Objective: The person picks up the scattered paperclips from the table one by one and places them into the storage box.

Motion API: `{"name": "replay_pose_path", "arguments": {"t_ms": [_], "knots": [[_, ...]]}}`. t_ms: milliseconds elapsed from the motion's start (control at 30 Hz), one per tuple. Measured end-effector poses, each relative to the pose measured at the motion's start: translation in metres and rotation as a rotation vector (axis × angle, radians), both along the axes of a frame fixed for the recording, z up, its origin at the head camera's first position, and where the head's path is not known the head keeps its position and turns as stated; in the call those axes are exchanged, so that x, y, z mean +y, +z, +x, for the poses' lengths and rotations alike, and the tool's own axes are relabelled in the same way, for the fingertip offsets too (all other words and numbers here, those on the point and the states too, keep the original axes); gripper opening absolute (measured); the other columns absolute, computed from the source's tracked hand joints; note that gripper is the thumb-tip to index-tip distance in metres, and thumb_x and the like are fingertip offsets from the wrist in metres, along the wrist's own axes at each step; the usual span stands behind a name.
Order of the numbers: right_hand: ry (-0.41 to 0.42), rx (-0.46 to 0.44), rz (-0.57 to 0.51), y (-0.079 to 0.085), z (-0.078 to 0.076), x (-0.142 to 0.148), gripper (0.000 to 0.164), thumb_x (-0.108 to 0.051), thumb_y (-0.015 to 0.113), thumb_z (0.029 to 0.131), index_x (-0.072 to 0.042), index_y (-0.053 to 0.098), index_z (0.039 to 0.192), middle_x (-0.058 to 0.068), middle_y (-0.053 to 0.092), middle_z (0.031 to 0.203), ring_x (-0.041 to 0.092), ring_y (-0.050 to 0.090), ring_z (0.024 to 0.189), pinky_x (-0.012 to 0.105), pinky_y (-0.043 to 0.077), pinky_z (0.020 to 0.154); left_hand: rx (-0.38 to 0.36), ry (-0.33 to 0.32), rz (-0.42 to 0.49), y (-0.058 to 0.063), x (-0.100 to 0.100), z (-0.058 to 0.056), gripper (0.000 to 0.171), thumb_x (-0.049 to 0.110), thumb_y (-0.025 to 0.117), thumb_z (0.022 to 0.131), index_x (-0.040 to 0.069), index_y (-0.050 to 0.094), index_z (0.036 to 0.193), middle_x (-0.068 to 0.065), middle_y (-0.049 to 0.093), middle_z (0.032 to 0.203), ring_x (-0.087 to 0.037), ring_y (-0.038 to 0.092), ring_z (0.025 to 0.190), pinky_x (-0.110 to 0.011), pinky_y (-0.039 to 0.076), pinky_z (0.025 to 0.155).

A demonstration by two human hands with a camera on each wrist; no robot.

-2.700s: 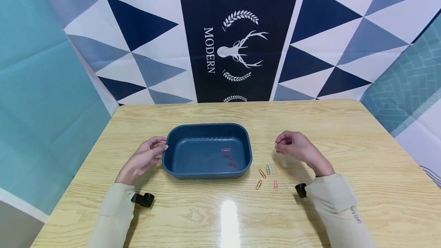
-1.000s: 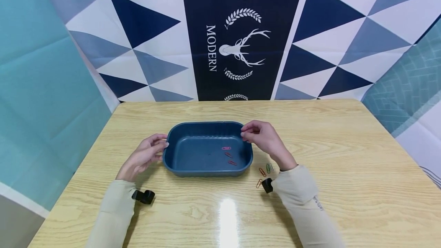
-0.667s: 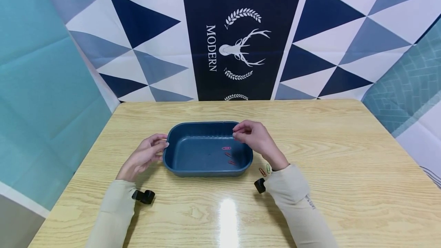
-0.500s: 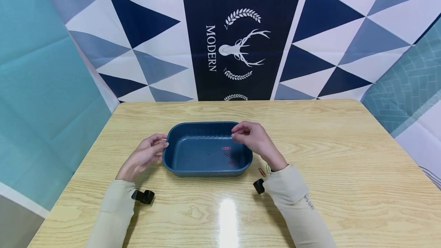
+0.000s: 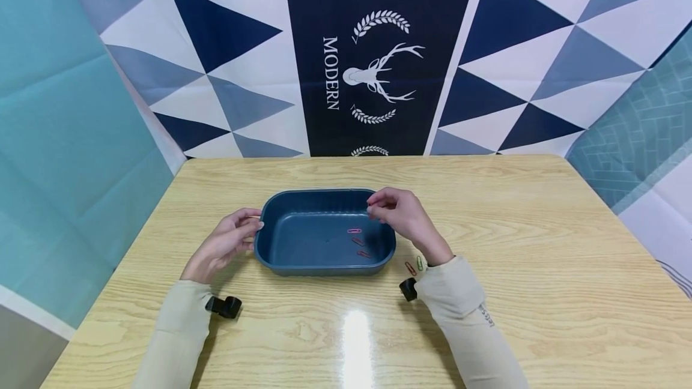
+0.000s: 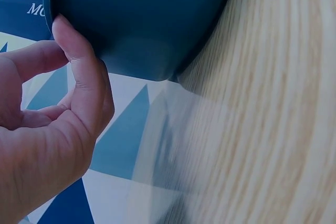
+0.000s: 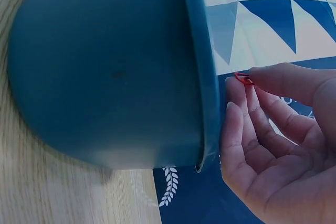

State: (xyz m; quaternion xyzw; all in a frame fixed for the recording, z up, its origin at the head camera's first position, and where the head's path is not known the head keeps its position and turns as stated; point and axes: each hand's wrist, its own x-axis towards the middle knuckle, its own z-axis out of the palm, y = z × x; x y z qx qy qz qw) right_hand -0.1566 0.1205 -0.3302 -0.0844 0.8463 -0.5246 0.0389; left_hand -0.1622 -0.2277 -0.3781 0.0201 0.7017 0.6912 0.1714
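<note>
A dark blue plastic tub (image 5: 324,271) stands on the table. My left hand (image 5: 229,242) holds its left rim, a fingertip against the outer wall in the left wrist view. Over the tub's back right corner is my right hand (image 5: 402,215). Its thumb and fingertips pinch a red paper clip (image 7: 244,79), seen in the right wrist view above the rim. On the tub's floor lie a pink paper clip (image 5: 354,231) and two reddish paper clips (image 5: 357,241), (image 5: 364,254). An orange-red paper clip (image 5: 410,268) and a green paper clip (image 5: 419,263) lie on the table beside my right sleeve.
The wooden table (image 5: 303,329) reaches back to a patterned cloth (image 5: 367,77) hanging behind it. My right forearm (image 5: 459,299) covers part of the table where other paper clips lay in the earlier head view. A wrist camera (image 5: 231,307) sits on the left sleeve.
My right hand has moved left from above the table to over the tub's right end, the clip still pinched. In the last half second it shifts barely rightward. My left hand stays put.
</note>
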Motion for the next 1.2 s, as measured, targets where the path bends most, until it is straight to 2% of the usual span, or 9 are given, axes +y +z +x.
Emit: {"name": "replay_pose_path", "arguments": {"t_ms": [300, 467, 567, 733, 900, 1000, 1200], "knots": [[-0.036, 0.009, 0.009, -0.0014, -0.0004, 0.0024, 0.018, -0.007, 0.065, 0.093, 0.004, 0.066, 0.107, 0.015, 0.067, 0.1, 0.035, 0.06, 0.086, 0.046, 0.053, 0.077, 0.002, 0.0, -0.014, -0.0001, -0.0002, 0.001, 0.041, 0.008, 0.05, 0.101, -0.009, 0.034, 0.136, -0.003, 0.054, 0.097, -0.008, 0.055, 0.072, -0.022, 0.051, 0.059], [-0.04, 0.008, 0.006, -0.0017, -0.0004, 0.0026, 0.017, -0.007, 0.065, 0.093, 0.003, 0.066, 0.107, 0.015, 0.067, 0.1, 0.035, 0.061, 0.087, 0.047, 0.053, 0.078, 0.003, 0.005, -0.021, -0.0019, -0.0002, 0.0007, 0.04, 0.007, 0.049, 0.101, -0.008, 0.035, 0.135, -0.003, 0.054, 0.097, -0.007, 0.054, 0.072, -0.021, 0.051, 0.059], [-0.041, 0.007, 0.015, -0.0016, -0.0001, 0.0022, 0.017, -0.007, 0.065, 0.092, 0.003, 0.066, 0.107, 0.015, 0.067, 0.101, 0.031, 0.061, 0.084, 0.045, 0.053, 0.077, 0.006, 0.004, -0.021, -0.0027, -0.0002, 0.0004, 0.039, 0.007, 0.049, 0.101, -0.008, 0.036, 0.135, -0.003, 0.054, 0.097, -0.008, 0.055, 0.072, -0.021, 0.051, 0.059], [-0.037, 0.018, 0.037, -0.0009, 0.0, 0.0023, 0.019, -0.006, 0.067, 0.091, 0.004, 0.066, 0.108, 0.014, 0.067, 0.1, 0.024, 0.06, 0.083, 0.037, 0.053, 0.074, 0.002, 0.01, -0.019, -0.0033, 0.0, -0.0006, 0.037, 0.006, 0.048, 0.101, -0.006, 0.037, 0.134, -0.002, 0.054, 0.097, -0.008, 0.055, 0.072, -0.021, 0.051, 0.059], [-0.029, 0.028, 0.037, 0.0001, -0.0014, 0.003, 0.018, -0.005, 0.068, 0.089, 0.002, 0.067, 0.106, 0.013, 0.067, 0.098, 0.024, 0.061, 0.085, 0.03, 0.051, 0.071, 0.008, 0.004, -0.016, -0.0025, -0.0005, -0.0009, 0.037, 0.006, 0.048, 0.101, -0.007, 0.037, 0.134, -0.002, 0.054, 0.096, -0.008, 0.055, 0.072, -0.022, 0.051, 0.059], [-0.03, 0.023, 0.034, 0.0001, -0.0019, 0.003, 0.018, -0.005, 0.068, 0.09, 0.003, 0.066, 0.106, 0.014, 0.067, 0.098, 0.024, 0.061, 0.085, 0.031, 0.052, 0.072, 0.011, 0.003, -0.014, -0.0022, -0.0009, -0.0013, 0.038, 0.006, 0.049, 0.101, -0.007, 0.036, 0.134, -0.003, 0.054, 0.096, -0.008, 0.055, 0.072, -0.022, 0.051, 0.059], [-0.032, -0.001, -0.003, -0.0014, -0.0022, 0.002, 0.02, -0.001, 0.057, 0.095, 0.007, 0.062, 0.112, 0.02, 0.064, 0.102, 0.035, 0.061, 0.09, 0.044, 0.054, 0.078, 0.011, 0.001, -0.013, -0.002, -0.0007, -0.0015, 0.039, 0.007, 0.05, 0.101, -0.008, 0.036, 0.135, -0.003, 0.054, 0.097, -0.007, 0.055, 0.072, -0.021, 0.052, 0.06]]}}
